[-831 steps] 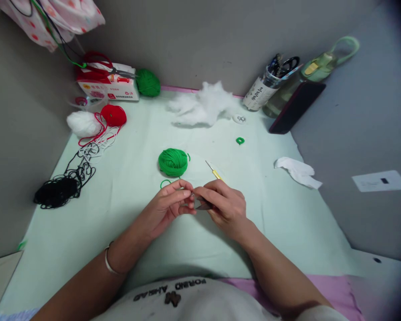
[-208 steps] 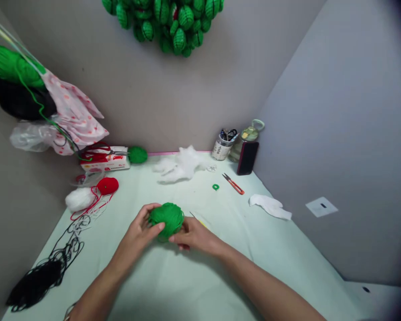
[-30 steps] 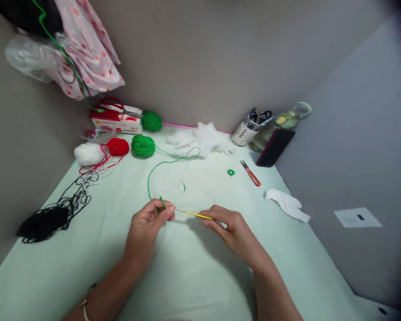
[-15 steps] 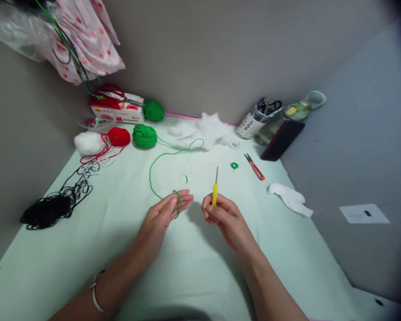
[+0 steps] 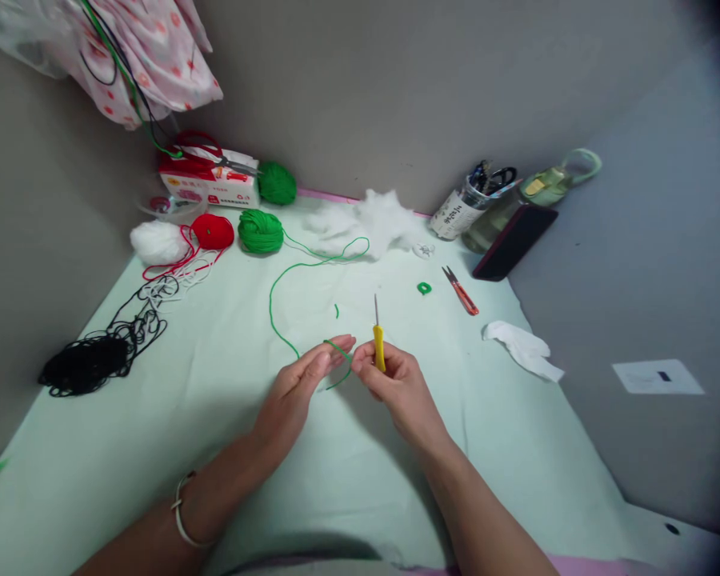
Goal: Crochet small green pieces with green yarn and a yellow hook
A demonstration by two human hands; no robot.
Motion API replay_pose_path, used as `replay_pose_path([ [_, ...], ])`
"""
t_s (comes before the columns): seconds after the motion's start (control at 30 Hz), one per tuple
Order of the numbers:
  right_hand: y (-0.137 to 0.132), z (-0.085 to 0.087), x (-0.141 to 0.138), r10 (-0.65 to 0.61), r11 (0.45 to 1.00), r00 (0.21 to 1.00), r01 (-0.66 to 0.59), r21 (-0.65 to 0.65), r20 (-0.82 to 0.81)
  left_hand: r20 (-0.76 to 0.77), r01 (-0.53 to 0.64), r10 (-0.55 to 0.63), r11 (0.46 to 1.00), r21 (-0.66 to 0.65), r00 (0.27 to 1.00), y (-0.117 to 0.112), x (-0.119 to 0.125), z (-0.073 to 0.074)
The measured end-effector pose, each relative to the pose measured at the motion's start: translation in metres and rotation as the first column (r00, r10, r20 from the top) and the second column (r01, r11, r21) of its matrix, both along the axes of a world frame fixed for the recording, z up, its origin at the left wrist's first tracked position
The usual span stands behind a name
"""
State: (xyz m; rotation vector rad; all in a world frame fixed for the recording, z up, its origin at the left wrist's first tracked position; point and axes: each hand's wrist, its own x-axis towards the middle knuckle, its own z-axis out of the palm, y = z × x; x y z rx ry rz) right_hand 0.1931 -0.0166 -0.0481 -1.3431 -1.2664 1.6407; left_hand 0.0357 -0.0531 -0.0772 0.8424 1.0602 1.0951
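Head camera view: looks down on a table (image 5: 360,488) spread with pale green cloth, with both bare hands near the middle. Grips in the right hand (image 5: 399,384) a slim crochet hook (image 5: 378,348) with a flat yellow handle and thin metal shaft, tip pointing away. Also pinches, between right thumb and forefinger, a thin strand of bright green yarn (image 5: 270,302). Holds the left hand (image 5: 291,392) just beside, fingers stretched out together and thumb laid against them, with the strand looped over the fingers and running across the narrow gap to the right fingertips. Cannot tell the firmness of the left thumb on the yarn.

Trails from the left hand in a wide curve across the cloth, then bends back to a round green yarn ball (image 5: 261,232), well ahead of the left hand. Includes, inside that curve and near the left fingertips, a short green yarn snippet (image 5: 337,311).

Shows, ahead and to the right of the right hand, a small green yarn ring (image 5: 424,288), then orange-handled thread snips (image 5: 461,290) near it. Shows farther right a crumpled piece of white material (image 5: 522,350). Includes, toward the back, fluffy white stuffing (image 5: 366,224); at far left, a tangled black yarn skein (image 5: 90,364).
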Motion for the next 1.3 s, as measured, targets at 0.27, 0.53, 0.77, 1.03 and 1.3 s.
replay_pose_path([
  [0.27, -0.003, -0.006, -0.006, 0.019, 1.0, 1.0, -0.019, -0.003, -0.013, -0.135, -0.03, 0.042, 0.996, 0.083, 0.99, -0.003, 0.0, 0.007],
  [0.53, 0.002, -0.009, -0.002, -0.22, 0.967, 0.958, 0.189, -0.168, -0.185, -0.129, -0.063, 0.076, 0.993, 0.102, 0.989, -0.005, 0.0, 0.001],
  [0.77, 0.011, -0.009, 0.012, -0.262, 0.941, 0.877, 0.138, -0.309, -0.404, -0.23, -0.041, 0.064, 0.994, 0.106, 0.971, -0.005, 0.001, 0.003],
  [1.03, 0.004, -0.002, 0.011, 0.064, 0.97, 0.979, -0.107, -0.219, -0.194, -0.247, -0.186, 0.23, 0.964, 0.188, 0.941, 0.001, -0.006, 0.004],
  [1.3, -0.003, -0.003, 0.001, 0.154, 0.968, 0.974, -0.183, -0.172, -0.167, -0.267, -0.118, 0.177, 0.967, 0.224, 0.947, 0.002, -0.005, 0.001],
])
